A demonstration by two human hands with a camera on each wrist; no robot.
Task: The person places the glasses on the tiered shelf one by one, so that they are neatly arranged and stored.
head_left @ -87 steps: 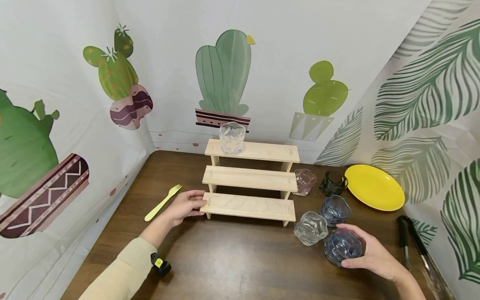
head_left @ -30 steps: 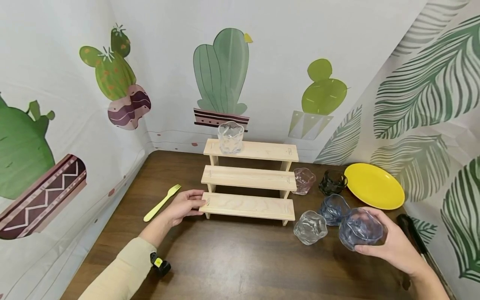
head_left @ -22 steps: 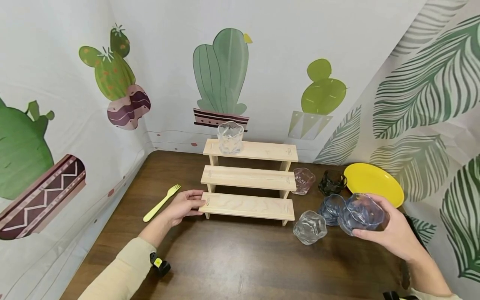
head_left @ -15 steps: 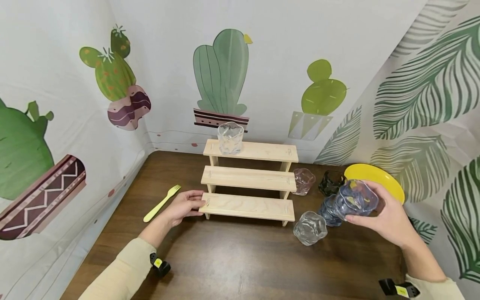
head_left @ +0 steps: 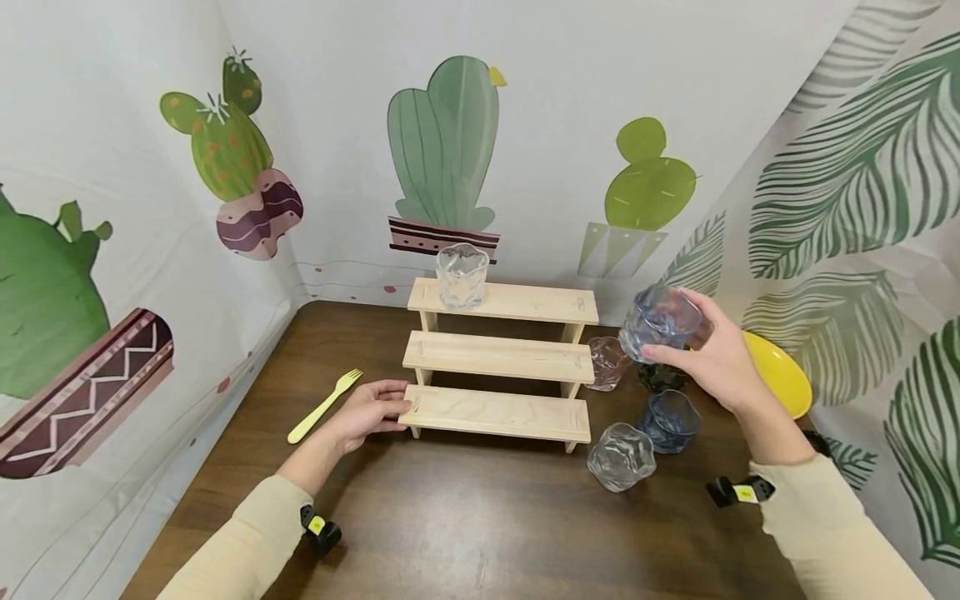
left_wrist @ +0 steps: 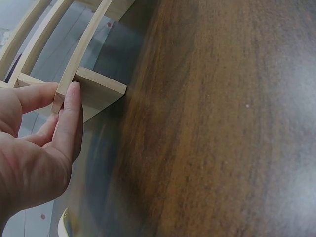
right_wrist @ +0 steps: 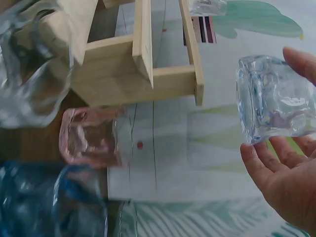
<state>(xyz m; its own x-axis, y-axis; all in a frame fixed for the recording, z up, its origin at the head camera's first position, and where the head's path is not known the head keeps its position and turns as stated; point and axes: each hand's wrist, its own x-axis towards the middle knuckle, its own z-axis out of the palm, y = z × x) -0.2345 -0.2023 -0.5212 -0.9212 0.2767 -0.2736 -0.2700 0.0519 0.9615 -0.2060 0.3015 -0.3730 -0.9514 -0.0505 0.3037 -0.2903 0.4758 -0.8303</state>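
The person's right arm reaches up and inward on the right of the three-tier wooden stand (head_left: 495,358), sleeve drawn back past the wrist. The right hand (head_left: 718,360) grips a blue glass (head_left: 657,323), thumb across its near side and fingers round the far side. It holds the glass in the air just beyond the stand's right end, near the height of the top shelf and apart from the wood. The glass has its mouth up and base down, its axis close to vertical.

The left arm comes in from the near left of the stand, and the left hand (head_left: 367,414) pinches the left end of the lowest shelf between its fingers. The stand's long axis runs left to right across the person's view, its steps facing the person and climbing away.

A clear glass (head_left: 462,279) stands at the left of the stand's top shelf. To the stand's right, below the held glass, are a pink glass (head_left: 603,367) and a dark glass (head_left: 662,379), with a second blue glass (head_left: 670,423) nearer the person. A yellow fork (head_left: 324,407) lies left of the stand.
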